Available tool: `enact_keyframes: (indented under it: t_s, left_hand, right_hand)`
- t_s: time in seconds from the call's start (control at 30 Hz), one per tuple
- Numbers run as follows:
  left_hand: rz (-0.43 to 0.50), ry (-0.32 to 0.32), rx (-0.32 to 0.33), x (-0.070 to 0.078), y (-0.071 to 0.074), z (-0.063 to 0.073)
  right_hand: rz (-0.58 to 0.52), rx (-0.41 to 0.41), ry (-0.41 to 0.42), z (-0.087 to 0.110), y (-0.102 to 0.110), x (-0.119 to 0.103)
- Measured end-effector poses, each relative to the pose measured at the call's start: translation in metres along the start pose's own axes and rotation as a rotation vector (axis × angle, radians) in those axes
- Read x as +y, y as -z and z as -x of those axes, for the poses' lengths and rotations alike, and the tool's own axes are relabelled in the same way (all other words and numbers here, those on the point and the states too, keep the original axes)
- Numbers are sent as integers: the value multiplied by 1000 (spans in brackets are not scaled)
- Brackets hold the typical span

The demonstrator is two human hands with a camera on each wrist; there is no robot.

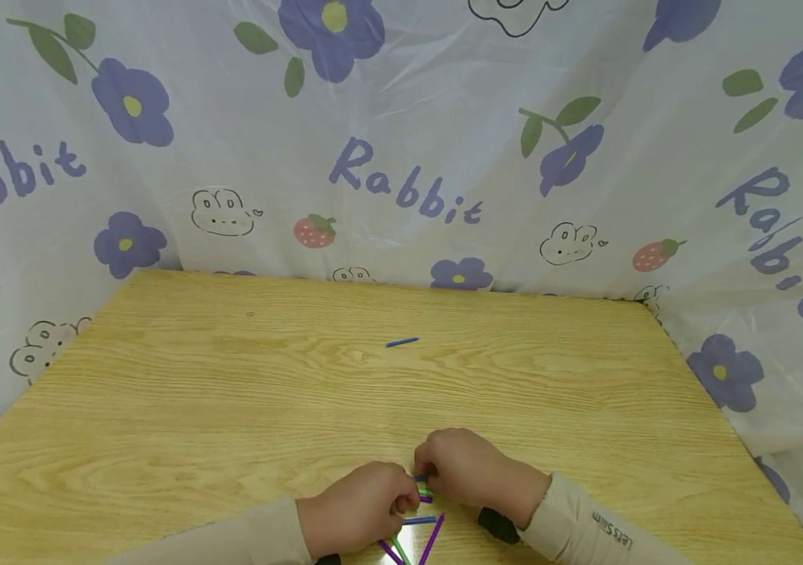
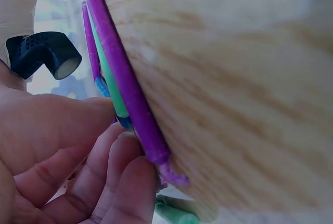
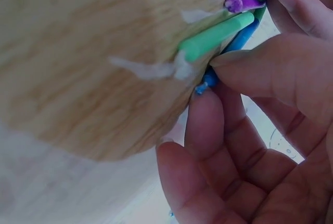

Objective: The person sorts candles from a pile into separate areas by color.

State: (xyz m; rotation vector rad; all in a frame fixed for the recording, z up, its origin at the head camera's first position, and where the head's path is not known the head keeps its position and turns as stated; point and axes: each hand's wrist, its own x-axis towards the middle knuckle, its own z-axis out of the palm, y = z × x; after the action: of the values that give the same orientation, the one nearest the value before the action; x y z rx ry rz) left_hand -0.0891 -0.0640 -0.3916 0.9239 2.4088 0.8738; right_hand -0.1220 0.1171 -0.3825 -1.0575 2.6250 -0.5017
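Observation:
Several thin candles in purple, green and blue lie bunched at the front of the table. In the right wrist view my right hand (image 3: pixel 270 99) pinches a blue candle (image 3: pixel 240 39) near its wick end, between thumb and finger. A green candle (image 3: pixel 216 37) and the end of a purple candle (image 3: pixel 244 3) lie beside it. My left hand (image 1: pixel 359 506) faces the right one. In the left wrist view its thumb and curled fingers close on a dark blue candle end (image 2: pixel 125 122), partly hidden, beside a long purple candle (image 2: pixel 125 73) and a green candle (image 2: pixel 104 57).
A single blue candle (image 1: pixel 402 342) lies farther back on the wooden table (image 1: pixel 231 392). White curtains (image 1: pixel 401 118) with flowers and rabbits enclose the back and sides. Near the front edge, more purple candles (image 1: pixel 432 538) and a blue candle (image 1: pixel 419 520) lie over a bright white patch.

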Motion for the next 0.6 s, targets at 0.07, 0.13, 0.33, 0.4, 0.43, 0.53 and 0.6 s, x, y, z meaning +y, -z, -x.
enact_keyframes:
  t_s: [0.07, 0.13, 0.33, 0.4, 0.43, 0.53, 0.6]
  left_hand:
    - [-4, -7, 2, 0, 0, 0]
    - [-11, -13, 9, 1, 0, 1]
    - [-16, -29, 27, 2, -1, 2]
    - [-18, -32, 29, 2, -1, 1]
    - [-23, -33, 30, 2, -1, 1]
    - [-32, -27, 27, 2, -1, 2]
    - [-40, -23, 24, 3, -1, 2]
  right_hand:
    - [-2, -3, 1, 0, 0, 0]
    - [-4, -5, 5, 0, 0, 0]
    - [0, -1, 8, 0, 0, 0]
    - [-3, -1, 7, 0, 0, -1]
    - [-5, -2, 5, 0, 0, -1]
    - [-8, -5, 2, 0, 0, -2]
    - [-6, -7, 1, 0, 0, -2]
